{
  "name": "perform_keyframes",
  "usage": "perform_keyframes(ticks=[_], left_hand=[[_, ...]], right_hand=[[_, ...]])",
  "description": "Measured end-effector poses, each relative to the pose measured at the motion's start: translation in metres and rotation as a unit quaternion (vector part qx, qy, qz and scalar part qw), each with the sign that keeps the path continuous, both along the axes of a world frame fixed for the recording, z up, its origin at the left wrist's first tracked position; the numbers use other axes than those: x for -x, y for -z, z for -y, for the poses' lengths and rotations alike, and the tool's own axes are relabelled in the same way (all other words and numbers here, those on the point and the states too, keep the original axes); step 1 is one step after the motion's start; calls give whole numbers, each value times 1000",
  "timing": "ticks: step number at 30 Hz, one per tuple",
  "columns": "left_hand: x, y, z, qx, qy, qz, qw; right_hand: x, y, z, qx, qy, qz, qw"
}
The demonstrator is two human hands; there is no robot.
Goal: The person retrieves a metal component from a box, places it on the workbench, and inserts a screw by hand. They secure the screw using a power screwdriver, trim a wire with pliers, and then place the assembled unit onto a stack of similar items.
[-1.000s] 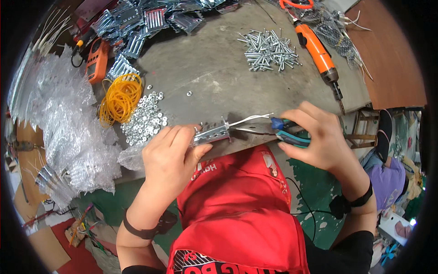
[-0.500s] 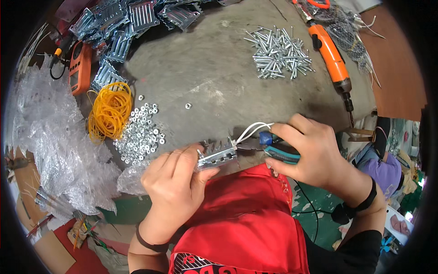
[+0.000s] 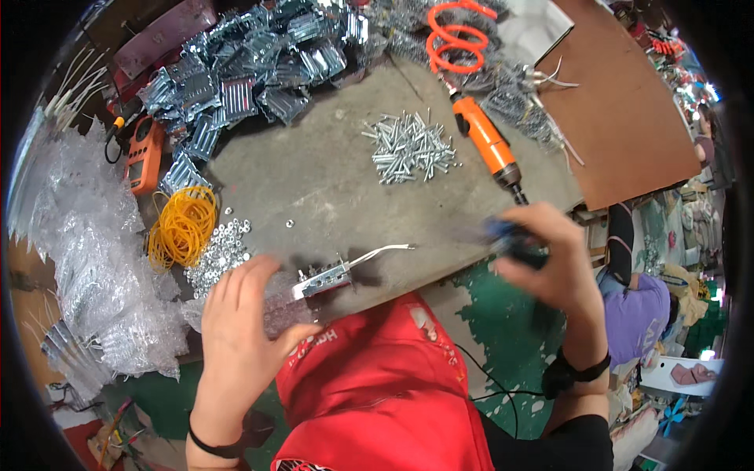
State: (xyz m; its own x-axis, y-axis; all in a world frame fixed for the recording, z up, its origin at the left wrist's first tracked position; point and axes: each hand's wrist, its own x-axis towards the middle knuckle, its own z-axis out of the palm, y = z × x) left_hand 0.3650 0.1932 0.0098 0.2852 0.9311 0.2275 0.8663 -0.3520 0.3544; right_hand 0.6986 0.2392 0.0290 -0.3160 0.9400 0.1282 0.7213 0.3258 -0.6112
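My left hand (image 3: pixel 242 334) is open, its fingers and thumb spread, just left of a small silvery metal housing (image 3: pixel 326 281) with white wires (image 3: pixel 377 253) coming out of its right end. That housing lies near the front edge of the table, apart from my fingers. Off to the right, my right hand (image 3: pixel 554 255) grips dark-handled pliers (image 3: pixel 520 242) with a blue part near the jaws. Motion smears the pliers, so whether their jaws are apart cannot be told. Behind my left hand is a pile of small nuts (image 3: pixel 224 250).
Yellow rubber bands (image 3: pixel 184 226), bubble wrap (image 3: pixel 102 259) and an orange meter (image 3: pixel 144 157) lie left. Many metal housings (image 3: pixel 236 98) are heaped at the back. Screws (image 3: pixel 408 147) lie mid-table, beside an orange power screwdriver (image 3: pixel 488 141). Another person (image 3: pixel 638 314) is at far right.
My left hand has let go of the metal housing and drawn back left. The pliers, in my right hand, have moved right, away from the wires. The whole view has shifted.
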Motion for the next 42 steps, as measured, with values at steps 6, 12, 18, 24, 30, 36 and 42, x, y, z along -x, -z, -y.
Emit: perform_keyframes(ticks=[6,12,18,24,30,36,42], left_hand=[[7,9,6,16,2,-2,1000],[-1,-34,22,-20,71,-114,991],[-3,-89,12,-242,31,-168,955],[31,-52,58,-131,147,128,972],[47,-14,71,10,-111,746,657],[49,-20,84,146,-98,723,668],[82,-16,97,112,-97,749,645]], right_hand=[[-116,50,-32,-111,221,119,962],[43,-15,-3,-183,-148,9,972],[134,0,27,343,-173,-283,879],[163,26,40,425,-141,-479,755],[191,10,39,444,-269,-358,776],[245,10,45,385,-403,-367,744],[265,26,-59,137,-258,-180,939]])
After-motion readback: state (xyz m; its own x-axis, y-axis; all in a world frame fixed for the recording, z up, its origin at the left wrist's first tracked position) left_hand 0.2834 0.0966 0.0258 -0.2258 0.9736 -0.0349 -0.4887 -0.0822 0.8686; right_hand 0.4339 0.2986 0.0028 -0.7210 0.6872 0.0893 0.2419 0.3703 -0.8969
